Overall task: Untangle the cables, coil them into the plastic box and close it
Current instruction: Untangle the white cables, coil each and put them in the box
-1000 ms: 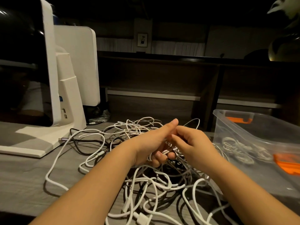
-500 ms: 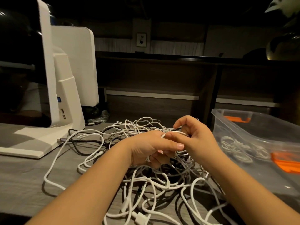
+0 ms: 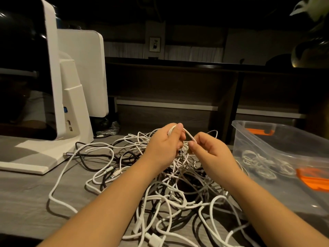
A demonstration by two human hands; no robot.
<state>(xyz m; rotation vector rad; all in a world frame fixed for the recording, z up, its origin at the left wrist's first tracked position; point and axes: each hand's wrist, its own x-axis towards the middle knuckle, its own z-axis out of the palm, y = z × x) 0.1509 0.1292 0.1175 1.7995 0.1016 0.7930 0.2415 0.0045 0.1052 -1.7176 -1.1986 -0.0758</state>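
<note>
Left hand (image 3: 164,147) and right hand (image 3: 211,154) both lifted over the tangle, each gripping the same white cable (image 3: 188,136): left fingers curled round a small coiled bunch near the top, right thumb and forefinger pinching the strand just beside it. Held strand running short between the two hands, long axis roughly 10 to 4 o'clock, then dropping into the pile. Cable pile (image 3: 169,189) lying directly under and toward 6 o'clock of the hands, spreading out to 9 on the table (image 3: 26,202). Plastic box (image 3: 277,145) sitting at 3 o'clock, open, a few coiled cables (image 3: 258,164) already inside. Right hand nearer the box, so likely the one dropping the coil in; lid not clearly visible.
</note>
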